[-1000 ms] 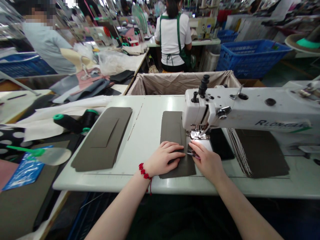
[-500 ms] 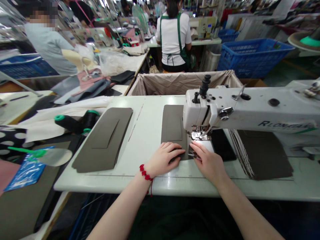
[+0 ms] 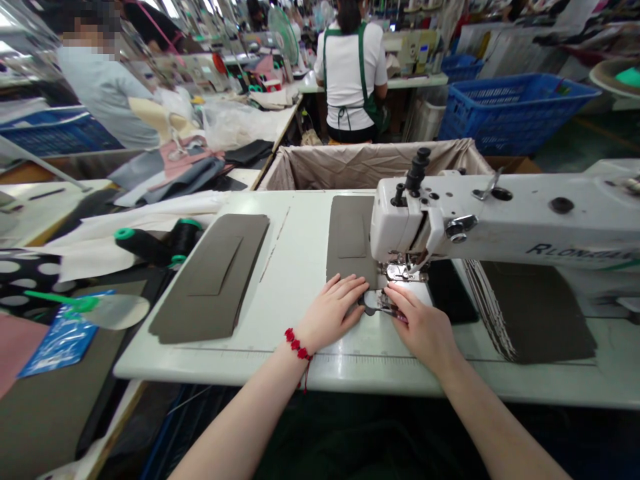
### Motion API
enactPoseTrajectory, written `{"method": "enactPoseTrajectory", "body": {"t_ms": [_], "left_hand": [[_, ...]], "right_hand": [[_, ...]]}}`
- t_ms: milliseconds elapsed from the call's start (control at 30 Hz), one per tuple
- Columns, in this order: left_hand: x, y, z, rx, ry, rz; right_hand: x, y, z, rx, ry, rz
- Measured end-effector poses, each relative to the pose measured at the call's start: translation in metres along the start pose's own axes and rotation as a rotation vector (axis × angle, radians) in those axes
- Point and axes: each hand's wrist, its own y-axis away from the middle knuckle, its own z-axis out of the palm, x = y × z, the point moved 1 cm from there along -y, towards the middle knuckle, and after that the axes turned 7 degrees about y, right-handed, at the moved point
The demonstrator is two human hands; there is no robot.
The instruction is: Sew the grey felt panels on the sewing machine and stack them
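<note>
A grey-brown fabric panel (image 3: pixel 345 260) with a smaller rectangular piece on it lies under the head of the white sewing machine (image 3: pixel 400 223). My left hand (image 3: pixel 336 312) is open, its fingers stretched over the panel's near edge, left of the presser foot (image 3: pixel 400 272). Just in front of the foot is my right hand (image 3: pixel 424 327), its index finger reaching toward the metal plate (image 3: pixel 383 300). The other right fingers curl under around a small dark, shiny object, mostly hidden.
Similar panels are stacked at left (image 3: pixel 210 280) and at right (image 3: pixel 535 310). A flat black object (image 3: pixel 453 293) lies beside the needle area. Black thread spools (image 3: pixel 143 245) sit at left. Behind the table is a cloth-lined bin (image 3: pixel 370 163); co-workers sit beyond.
The fabric panel has slid away from me under the machine, baring the metal plate at its near edge. My left hand has moved slightly forward; the whole view has shifted a little.
</note>
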Motion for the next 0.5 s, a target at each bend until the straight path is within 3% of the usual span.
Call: {"method": "enactPoseTrajectory", "body": {"t_ms": [500], "left_hand": [[-0.0015,-0.0035,0.004,-0.022,-0.145,-0.058]], "right_hand": [[-0.0006,-0.0005,-0.0017,0.019,0.01,0.007]]}}
